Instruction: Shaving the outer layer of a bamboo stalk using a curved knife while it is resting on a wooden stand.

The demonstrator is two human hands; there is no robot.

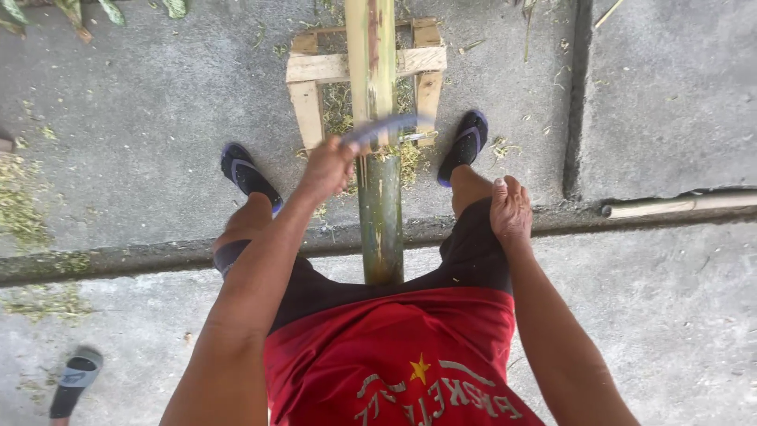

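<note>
Green bamboo pole [379,205] between legs; left hand [327,167] fingers grip blurred blade [388,126] across it; right hand [510,209] on thigh, holding nothing.

Soft even daylight, motion-blurred blade [386,126]

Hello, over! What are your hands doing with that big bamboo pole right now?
Left hand grips a blurred blade across the bamboo pole. Right hand rests on the right thigh. Pole lies on a wooden frame, between both feet.
</note>
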